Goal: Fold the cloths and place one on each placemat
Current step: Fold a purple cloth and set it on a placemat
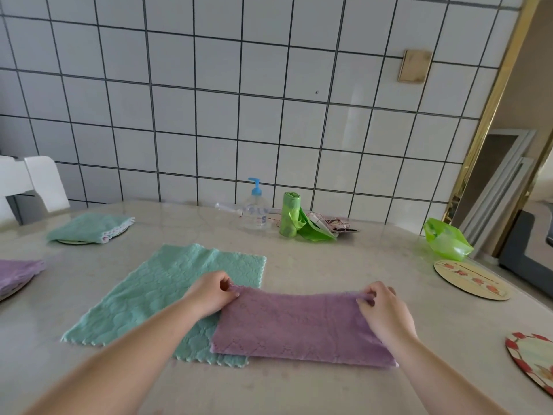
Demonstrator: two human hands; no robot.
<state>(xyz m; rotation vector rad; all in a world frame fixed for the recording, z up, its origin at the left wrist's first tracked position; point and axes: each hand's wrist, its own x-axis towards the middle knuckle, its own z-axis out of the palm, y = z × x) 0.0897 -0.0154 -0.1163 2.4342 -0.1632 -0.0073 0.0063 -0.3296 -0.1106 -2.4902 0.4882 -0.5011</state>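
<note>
A purple cloth (299, 327) lies folded in half on the table in front of me, partly over an unfolded teal cloth (155, 295). My left hand (214, 292) pinches its far left corner and my right hand (386, 313) pinches its far right corner. A folded teal cloth (89, 227) rests on a round placemat (71, 242) at the far left. Another folded purple cloth (18, 272) sits on a placemat at the left edge. Two bare round placemats lie on the right, one farther (471, 280) and one nearer (535, 360).
Against the tiled wall stand a pump bottle (255, 209), a roll of green bags (289, 214) and some small clutter (338, 226). A green plastic bag (447, 239) sits at the far right. A white chair (33, 182) stands at the left.
</note>
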